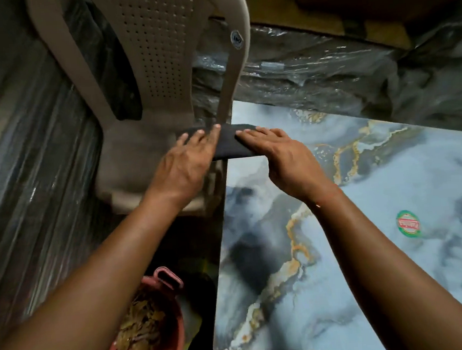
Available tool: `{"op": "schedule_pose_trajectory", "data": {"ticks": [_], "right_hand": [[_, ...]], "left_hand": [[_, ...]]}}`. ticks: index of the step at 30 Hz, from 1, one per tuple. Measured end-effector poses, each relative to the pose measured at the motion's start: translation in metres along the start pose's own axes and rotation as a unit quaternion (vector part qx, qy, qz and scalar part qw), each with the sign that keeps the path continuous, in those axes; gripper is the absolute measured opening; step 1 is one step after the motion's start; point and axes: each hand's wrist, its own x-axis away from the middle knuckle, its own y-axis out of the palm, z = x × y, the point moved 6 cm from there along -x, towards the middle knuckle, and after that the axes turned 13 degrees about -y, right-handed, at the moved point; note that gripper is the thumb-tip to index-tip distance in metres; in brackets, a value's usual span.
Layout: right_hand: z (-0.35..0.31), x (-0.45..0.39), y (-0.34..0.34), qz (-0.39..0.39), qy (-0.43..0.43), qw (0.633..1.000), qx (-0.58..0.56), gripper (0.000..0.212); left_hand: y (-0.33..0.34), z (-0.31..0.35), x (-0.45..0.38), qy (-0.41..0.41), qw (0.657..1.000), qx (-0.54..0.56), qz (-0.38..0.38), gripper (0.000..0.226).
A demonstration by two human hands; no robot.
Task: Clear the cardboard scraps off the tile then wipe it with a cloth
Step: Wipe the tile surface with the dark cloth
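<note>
While left hand (186, 162) and right hand (275, 148) press flat-fingered, the dark folded cloth (231, 147) overhangs the blue-grey marbled tile (379, 189).
Uneven pushing could drop it beside the beige plastic chair (142, 71).

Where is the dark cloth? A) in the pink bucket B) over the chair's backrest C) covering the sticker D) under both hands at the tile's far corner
D: the left hand and right hand lie flat on the cloth at the corner of the tile, by the chair.
</note>
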Motion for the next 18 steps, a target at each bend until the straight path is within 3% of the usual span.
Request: {"op": "schedule_pose_trajectory", "data": {"ticks": [5, 8, 11, 13, 18], "right_hand": [[0.003, 0.097, 0.034, -0.048, 0.006, 0.999, 0.015, 0.075], [-0.007, 0.159, 0.085, -0.116, -0.019, 0.993, 0.008, 0.067], [-0.019, 0.196, 0.114, -0.151, -0.005, 0.988, 0.011, 0.078], [-0.025, 0.199, 0.111, -0.134, 0.030, 0.991, 0.013, 0.094], [-0.025, 0.174, 0.104, -0.128, -0.010, 0.992, 0.019, 0.109]], "left_hand": [[0.061, 0.063, 0.051, 0.082, 0.990, -0.092, -0.064, 0.058], [0.120, 0.080, 0.104, 0.065, 0.985, -0.103, -0.123, 0.060], [0.143, 0.094, 0.147, 0.000, 0.985, -0.089, -0.146, 0.068], [0.143, 0.097, 0.156, -0.048, 0.983, -0.078, -0.162, 0.093], [0.133, 0.102, 0.138, -0.030, 0.982, -0.115, -0.145, 0.108]]}}
